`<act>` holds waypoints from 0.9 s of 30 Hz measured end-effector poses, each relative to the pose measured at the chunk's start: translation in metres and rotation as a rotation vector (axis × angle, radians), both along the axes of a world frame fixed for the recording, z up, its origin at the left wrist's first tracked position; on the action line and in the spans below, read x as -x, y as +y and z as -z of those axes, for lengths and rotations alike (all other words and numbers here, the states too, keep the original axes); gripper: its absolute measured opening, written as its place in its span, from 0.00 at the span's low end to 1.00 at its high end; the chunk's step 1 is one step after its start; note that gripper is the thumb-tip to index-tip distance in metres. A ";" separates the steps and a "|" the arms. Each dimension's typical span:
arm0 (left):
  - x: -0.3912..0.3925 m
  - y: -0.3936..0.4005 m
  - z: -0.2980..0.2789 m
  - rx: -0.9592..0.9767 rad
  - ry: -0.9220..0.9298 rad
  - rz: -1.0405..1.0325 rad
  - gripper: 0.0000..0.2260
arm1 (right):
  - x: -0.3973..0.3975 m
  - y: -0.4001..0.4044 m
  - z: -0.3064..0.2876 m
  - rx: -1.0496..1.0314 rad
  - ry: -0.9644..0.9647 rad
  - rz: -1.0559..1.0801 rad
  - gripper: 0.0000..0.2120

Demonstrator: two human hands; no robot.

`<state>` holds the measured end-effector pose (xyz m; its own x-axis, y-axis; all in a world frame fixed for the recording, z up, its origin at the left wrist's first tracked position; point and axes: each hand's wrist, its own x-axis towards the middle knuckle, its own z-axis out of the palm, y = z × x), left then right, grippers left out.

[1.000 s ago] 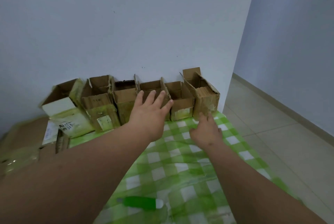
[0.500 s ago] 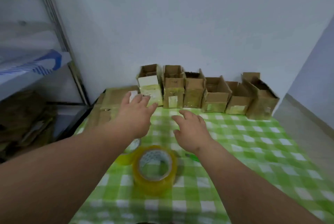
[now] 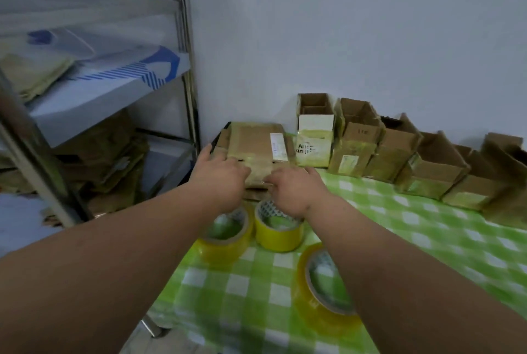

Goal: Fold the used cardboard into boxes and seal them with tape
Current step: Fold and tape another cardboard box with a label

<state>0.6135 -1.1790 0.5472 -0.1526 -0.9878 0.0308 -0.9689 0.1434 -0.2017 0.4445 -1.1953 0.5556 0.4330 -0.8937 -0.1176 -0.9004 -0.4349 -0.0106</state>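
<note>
- Left hand [image 3: 221,175] is lying on the near left part of the flat cardboard stack [image 3: 251,144], fingers reaching over the top sheet; fingertips are hidden, so cannot tell if it is gripping or only touching.
- Right hand [image 3: 293,188] is sitting at the stack's near edge, fingers curled down toward the cardboard; real pinch or not, cannot tell, fingertips blurred.
- Both hands are meeting at the same edge, likely getting ready to lift the top sheet off for folding — my guess.
- Stack is lying at the table's far left corner, against the wall, just beside the row of boxes.
- Folded boxes [image 3: 399,151] are standing side by side along the wall, tops open, probably parked there to keep the checked tablecloth [image 3: 427,228] free for working.
- Three tape rolls are waiting near the hands: a clear yellowish roll [image 3: 228,239], an opaque yellow roll [image 3: 278,235] touching it, and a clear roll [image 3: 322,293] nearer the camera, likely kept close for sealing.
- Writing: white shipping label [image 3: 279,146] on the top sheet, print too small to read; leftmost box [image 3: 315,136] is showing dark letters, roughly "An" over "king", partly under tape; next box is showing a faint scribble, unreadable.
- Metal shelf rack [image 3: 182,68] is standing left of the table, holding more flattened cardboard on the lower level.
</note>
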 end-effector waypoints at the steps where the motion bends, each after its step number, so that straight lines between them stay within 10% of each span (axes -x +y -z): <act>1: 0.000 -0.005 0.001 -0.020 -0.003 -0.003 0.12 | -0.001 -0.005 -0.002 -0.026 -0.025 0.032 0.19; 12: 0.010 -0.042 0.010 -0.222 0.052 -0.059 0.29 | -0.004 -0.038 0.020 -0.207 -0.134 0.247 0.23; 20: 0.009 -0.046 0.010 -0.262 0.132 -0.068 0.15 | -0.004 -0.036 0.023 -0.025 -0.113 0.286 0.04; 27: 0.010 -0.050 -0.010 -0.166 1.099 -0.498 0.21 | -0.002 -0.028 0.022 -0.115 -0.309 0.381 0.20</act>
<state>0.6038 -1.2293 0.5576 0.2723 -0.9349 -0.2277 -0.5683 -0.3472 0.7460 0.4462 -1.2234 0.5332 0.1090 -0.9837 -0.1427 -0.9422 -0.0565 -0.3302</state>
